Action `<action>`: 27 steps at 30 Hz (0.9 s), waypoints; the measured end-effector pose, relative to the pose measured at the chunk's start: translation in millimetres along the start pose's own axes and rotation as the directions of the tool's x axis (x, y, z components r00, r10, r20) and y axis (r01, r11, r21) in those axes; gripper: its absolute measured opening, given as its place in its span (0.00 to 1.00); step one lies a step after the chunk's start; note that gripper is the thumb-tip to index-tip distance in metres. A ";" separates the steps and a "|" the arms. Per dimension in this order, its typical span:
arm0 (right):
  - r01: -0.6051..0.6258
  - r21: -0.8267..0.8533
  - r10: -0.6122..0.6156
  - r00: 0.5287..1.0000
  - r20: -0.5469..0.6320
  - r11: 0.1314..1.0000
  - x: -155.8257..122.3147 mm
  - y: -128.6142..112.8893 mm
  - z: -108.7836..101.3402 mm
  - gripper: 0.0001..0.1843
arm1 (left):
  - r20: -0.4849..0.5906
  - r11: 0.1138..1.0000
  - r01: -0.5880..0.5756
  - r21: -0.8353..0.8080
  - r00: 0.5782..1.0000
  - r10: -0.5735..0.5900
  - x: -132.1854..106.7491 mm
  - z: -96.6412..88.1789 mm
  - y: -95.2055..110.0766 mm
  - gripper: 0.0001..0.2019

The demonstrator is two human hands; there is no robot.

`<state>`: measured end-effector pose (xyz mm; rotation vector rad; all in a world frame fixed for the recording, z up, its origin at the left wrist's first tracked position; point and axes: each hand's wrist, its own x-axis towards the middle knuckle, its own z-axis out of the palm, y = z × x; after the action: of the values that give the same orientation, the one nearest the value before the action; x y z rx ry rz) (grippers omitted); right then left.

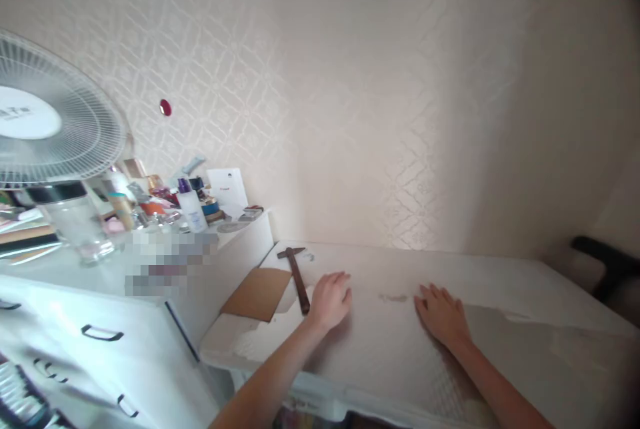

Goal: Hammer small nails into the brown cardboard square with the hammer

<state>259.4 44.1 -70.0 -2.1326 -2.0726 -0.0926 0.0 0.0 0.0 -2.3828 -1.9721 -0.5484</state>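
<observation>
My left hand (331, 300) is over the white table (380, 355), fingers loosely extended and nothing visible in it. Just left of it lies a hammer (299, 280) with a dark metal head and a reddish-brown wooden handle; the handle's end is close to my wrist. A square piece of brown cardboard (257, 293) rests flat beside the hammer, at the table's left edge. Farther right, my right hand (443, 314) lies palm down on the tabletop with its fingers slightly apart, holding nothing. Whether my left palm touches the table is hard to see.
On the left stands a white cabinet (60, 309) crowded with bottles, a glass jar (75, 222) and a white box (227, 189). A fan (95, 122) rises above it. Patterned wallpaper (340, 115) backs the table. A black armrest-like part (603, 259) is at the right.
</observation>
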 end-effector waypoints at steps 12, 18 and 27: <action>0.027 -0.026 -0.028 0.999 -0.044 0.999 -1.0 1.8 5.4 0.28 | 0.135 0.865 0.347 0.363 0.899 -0.417 -48.2 -46.7 -113.5 0.25; 0.023 -0.029 -0.024 0.999 -0.034 0.999 -1.9 0.3 3.7 0.28 | 0.144 0.844 0.274 0.460 0.916 -0.376 -38.2 -42.6 -94.9 0.31; 0.042 -0.027 -0.043 0.997 -0.065 0.999 -3.5 -0.9 6.0 0.28 | -0.061 0.757 0.265 0.597 0.956 -0.286 -42.9 -42.1 -92.8 0.29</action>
<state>258.0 41.7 -76.3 -2.0705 -2.0907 -0.1929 -106.0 -30.4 7.8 -1.7339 -2.1066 0.1334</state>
